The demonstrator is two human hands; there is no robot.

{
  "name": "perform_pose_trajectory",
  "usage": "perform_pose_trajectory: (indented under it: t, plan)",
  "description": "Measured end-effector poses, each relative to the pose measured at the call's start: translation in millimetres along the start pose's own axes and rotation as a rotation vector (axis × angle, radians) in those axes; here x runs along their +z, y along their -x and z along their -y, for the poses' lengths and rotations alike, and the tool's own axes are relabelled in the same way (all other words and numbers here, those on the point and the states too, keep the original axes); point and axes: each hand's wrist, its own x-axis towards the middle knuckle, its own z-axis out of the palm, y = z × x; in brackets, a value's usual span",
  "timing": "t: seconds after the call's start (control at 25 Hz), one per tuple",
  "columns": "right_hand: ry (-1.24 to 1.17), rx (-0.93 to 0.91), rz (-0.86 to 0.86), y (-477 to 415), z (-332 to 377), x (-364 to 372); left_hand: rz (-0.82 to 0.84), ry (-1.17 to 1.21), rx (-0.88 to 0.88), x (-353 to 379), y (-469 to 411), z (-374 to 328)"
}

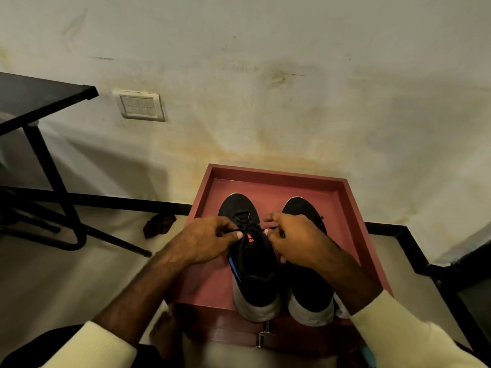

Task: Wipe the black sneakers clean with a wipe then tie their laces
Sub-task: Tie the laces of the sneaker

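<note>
Two black sneakers with pale soles stand side by side in a red tray (279, 176) set against a stained wall, toes toward the wall and heels at the tray's near edge. Both hands work over the left sneaker (252, 264). The left hand (210, 241) has a narrow grip, thumb and fingers pinching one end of the black lace (249, 230). The right hand (297, 241) pinches the other end in the same tight grip, and the lace runs taut between them above the tongue. The right sneaker (308, 290) stands just beside the left one, partly covered by the right wrist. Cream sleeves cover both forearms. At the far left stands a dark counter (39, 99) on black legs, with a white switch plate (140, 106) on the wall near it. Something brown and crumpled (159, 225) lies on the floor near the tray's left side.
</note>
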Motion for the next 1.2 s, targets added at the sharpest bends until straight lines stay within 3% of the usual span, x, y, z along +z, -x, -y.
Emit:
perform_pose_trajectory:
  t: [0.08, 0.2, 0.28, 0.4, 0.56, 0.68, 0.8, 1.0, 1.2]
  plan:
    - [-0.035, 0.009, -0.027, -1.2, -0.6, -1.5, -0.070, 0.009, -0.027, 0.8, 1.5, -0.2]
    - [-0.239, 0.052, -0.230, -4.8, 1.0, 4.3, -0.220, 0.130, -0.078, 4.6, 1.6, -7.1]
    - [-0.526, 0.061, -0.295, -8.8, 2.7, 8.4, -0.316, 0.430, -0.113, 7.0, -0.7, -9.9]
    - [-0.920, 0.111, -0.247, -13.7, 6.5, 10.4, -0.292, 0.969, -0.189, 8.5, -0.2, -14.2]
    - [-1.173, 0.172, -0.242, -15.8, 10.5, 9.9, -0.290, 1.238, -0.247, 7.1, 1.0, -15.5]
    - [-1.153, 0.119, -0.226, -14.2, 13.3, 8.9, -0.265, 1.217, -0.196, 4.0, 0.6, -15.0]
    - [-1.112, 0.042, -0.230, -13.0, 17.6, 12.4, -0.225, 1.050, -0.151, 3.8, 1.1, -19.2]
    - [-0.733, -0.135, -0.291, -14.0, 13.2, 18.2, -0.202, 0.748, -0.068, 8.1, -2.0, -14.7]
    - [-0.689, -0.064, -0.266, -19.5, 12.1, 27.8, -0.254, 0.530, -0.044, 6.5, -2.4, -15.5]
